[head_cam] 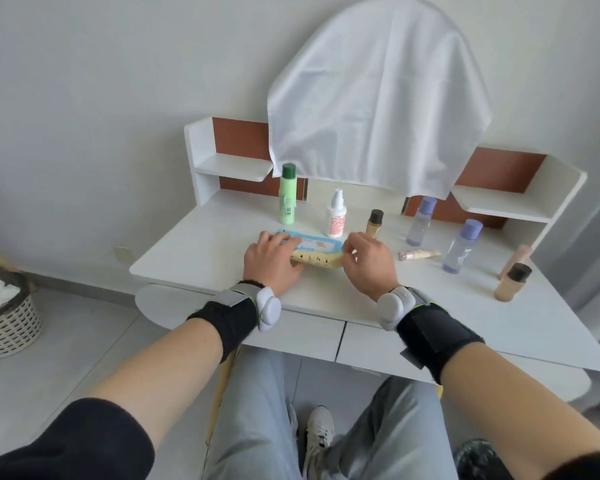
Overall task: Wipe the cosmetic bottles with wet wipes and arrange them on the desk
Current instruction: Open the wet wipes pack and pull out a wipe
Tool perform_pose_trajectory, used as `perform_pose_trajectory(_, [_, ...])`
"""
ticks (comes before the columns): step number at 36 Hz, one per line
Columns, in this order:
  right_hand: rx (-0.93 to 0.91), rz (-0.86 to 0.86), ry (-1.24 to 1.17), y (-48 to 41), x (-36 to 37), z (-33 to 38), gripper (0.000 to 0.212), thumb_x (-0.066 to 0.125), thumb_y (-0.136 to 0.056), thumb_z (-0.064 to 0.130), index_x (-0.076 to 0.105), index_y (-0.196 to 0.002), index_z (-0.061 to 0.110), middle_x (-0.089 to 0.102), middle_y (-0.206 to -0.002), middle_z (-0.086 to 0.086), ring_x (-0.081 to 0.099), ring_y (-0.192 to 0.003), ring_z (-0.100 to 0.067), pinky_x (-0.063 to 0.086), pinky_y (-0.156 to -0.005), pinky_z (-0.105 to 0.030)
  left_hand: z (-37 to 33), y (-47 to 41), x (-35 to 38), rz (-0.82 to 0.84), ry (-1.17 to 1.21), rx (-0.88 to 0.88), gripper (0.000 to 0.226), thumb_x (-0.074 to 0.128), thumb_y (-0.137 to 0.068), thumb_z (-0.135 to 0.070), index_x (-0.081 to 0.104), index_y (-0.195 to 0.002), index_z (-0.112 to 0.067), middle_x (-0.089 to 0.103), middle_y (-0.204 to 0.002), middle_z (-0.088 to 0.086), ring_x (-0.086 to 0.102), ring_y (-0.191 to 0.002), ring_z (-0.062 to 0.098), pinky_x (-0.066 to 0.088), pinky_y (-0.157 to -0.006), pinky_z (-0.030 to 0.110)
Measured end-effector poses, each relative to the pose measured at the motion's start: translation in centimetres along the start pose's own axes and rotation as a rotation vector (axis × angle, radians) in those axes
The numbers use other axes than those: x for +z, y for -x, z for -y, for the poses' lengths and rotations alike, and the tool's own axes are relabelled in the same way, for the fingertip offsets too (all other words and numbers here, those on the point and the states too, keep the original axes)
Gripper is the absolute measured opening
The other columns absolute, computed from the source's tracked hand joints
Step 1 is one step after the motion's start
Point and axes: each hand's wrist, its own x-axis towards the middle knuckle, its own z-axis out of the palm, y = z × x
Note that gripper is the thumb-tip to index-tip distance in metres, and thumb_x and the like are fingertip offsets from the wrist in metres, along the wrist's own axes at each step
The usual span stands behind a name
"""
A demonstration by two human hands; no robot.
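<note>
Blue-topped wipes pack (312, 252) lies on the desk (194, 244), cosmetic bottles (336, 220) standing just beyond. Your left hand (272, 259) grips its left end and your right hand (364, 261) pinches the right edge. Press down firmly while opening it.

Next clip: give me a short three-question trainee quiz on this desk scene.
1. True or false: the green bottle stands upright on the desk.
2. How many purple-capped bottles stand on the desk? A one, B two, C three.
3. What do the left hand and right hand both hold?
Key: 1 true; 2 B; 3 the wet wipes pack.
</note>
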Motion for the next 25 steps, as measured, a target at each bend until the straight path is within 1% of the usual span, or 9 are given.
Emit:
perform_pose_trajectory(3, [0.059, -0.023, -0.017, 0.5, -0.1, -1.2, 0.024, 0.042, -0.079, 0.015, 0.060, -0.071, 0.001, 0.061, -0.070, -0.010, 0.053, -0.060, -0.035, 0.045, -0.054, -0.039, -0.2, 0.2, 0.4, 0.094, -0.019, 0.073, 0.062, 0.053, -0.079, -0.070, 0.050, -0.131, -0.036, 0.049, -0.133, -0.014, 0.041, -0.120, 0.016, 0.043, -0.081, 0.033])
perform_pose_trajectory(5, [0.084, -0.029, -0.019, 0.4, -0.2, -1.3, 0.023, 0.043, -0.078, 0.015, 0.059, -0.070, 0.001, 0.061, -0.068, -0.010, 0.053, -0.060, -0.034, 0.045, -0.054, -0.039, 0.0, 0.4, 0.2, 0.094, -0.019, 0.082, 0.067, 0.042, -0.079, -0.078, 0.050, -0.132, -0.036, 0.047, -0.136, -0.014, 0.041, -0.122, 0.015, 0.043, -0.083, 0.034])
perform_pose_trajectory(8, [0.077, -0.022, -0.050, 0.2, -0.3, -0.6, 0.019, 0.048, -0.078, 0.018, 0.061, -0.072, 0.006, 0.062, -0.069, -0.006, 0.054, -0.061, -0.029, 0.046, -0.056, -0.036, 0.4, 0.5, -0.1, -0.059, -0.005, 0.091, 0.068, 0.025, -0.083, -0.071, 0.052, -0.131, -0.032, 0.050, -0.135, -0.010, 0.051, -0.114, 0.018, 0.044, -0.073, 0.033])
perform_pose_trajectory(10, [0.062, 0.026, -0.083, -0.1, 0.3, -0.7, 0.020, 0.050, -0.078, 0.021, 0.065, -0.079, 0.009, 0.064, -0.076, -0.004, 0.054, -0.068, -0.025, 0.045, -0.061, -0.035, 0.6, 0.0, 0.4, -0.116, 0.010, 0.095, 0.059, 0.034, -0.085, -0.060, 0.052, -0.131, -0.028, 0.053, -0.131, -0.007, 0.055, -0.106, 0.021, 0.044, -0.068, 0.033])
perform_pose_trajectory(13, [-0.033, 0.111, -0.074, -0.7, 0.9, -0.5, 0.026, 0.051, -0.081, 0.028, 0.068, -0.091, 0.011, 0.069, -0.091, -0.005, 0.059, -0.084, -0.028, 0.045, -0.075, -0.036, 0.7, -0.8, 0.4, -0.141, 0.026, 0.114, 0.049, 0.046, -0.083, -0.045, 0.056, -0.127, -0.025, 0.056, -0.126, -0.004, 0.057, -0.101, 0.025, 0.044, -0.067, 0.034])
perform_pose_trajectory(15, [-0.078, 0.171, -0.077, -1.3, 1.5, -0.5, 0.026, 0.054, -0.083, 0.026, 0.068, -0.098, 0.011, 0.069, -0.101, -0.006, 0.060, -0.095, -0.030, 0.044, -0.083, -0.037, 1.0, -1.8, 0.5, -0.143, 0.056, 0.165, 0.051, 0.041, -0.079, -0.043, 0.062, -0.121, -0.022, 0.060, -0.124, -0.002, 0.057, -0.100, 0.027, 0.044, -0.075, 0.035])
perform_pose_trajectory(17, [-0.067, 0.228, -0.113, -1.6, 1.9, -0.5, 0.030, 0.056, -0.082, 0.025, 0.065, -0.107, 0.012, 0.066, -0.110, -0.005, 0.057, -0.101, -0.026, 0.043, -0.086, -0.035, 1.2, -2.8, 0.6, -0.080, 0.105, 0.215, 0.057, 0.037, -0.076, -0.045, 0.064, -0.122, -0.023, 0.059, -0.128, -0.001, 0.053, -0.110, 0.026, 0.037, -0.089, 0.036])
perform_pose_trajectory(20, [-0.032, 0.289, -0.152, -2.1, 2.5, -0.8, 0.032, 0.063, -0.087, 0.028, 0.062, -0.115, 0.014, 0.065, -0.110, -0.004, 0.055, -0.098, -0.020, 0.044, -0.087, -0.035, 1.4, -3.8, 1.3, 0.045, 0.210, 0.262, 0.065, 0.036, -0.074, -0.051, 0.061, -0.127, -0.022, 0.054, -0.137, -0.003, 0.044, -0.127, 0.020, 0.027, -0.104, 0.035])
perform_pose_trajectory(25, [-0.047, 0.337, -0.152, -2.9, 2.7, -1.5, 0.041, 0.073, -0.084, 0.039, 0.063, -0.117, 0.017, 0.064, -0.108, 0.004, 0.050, -0.091, -0.009, 0.037, -0.081, -0.024, 2.0, -4.6, 2.7, 0.172, 0.358, 0.231, 0.070, 0.036, -0.074, -0.058, 0.061, -0.128, -0.020, 0.057, -0.135, -0.004, 0.045, -0.130, 0.016, 0.029, -0.110, 0.038])
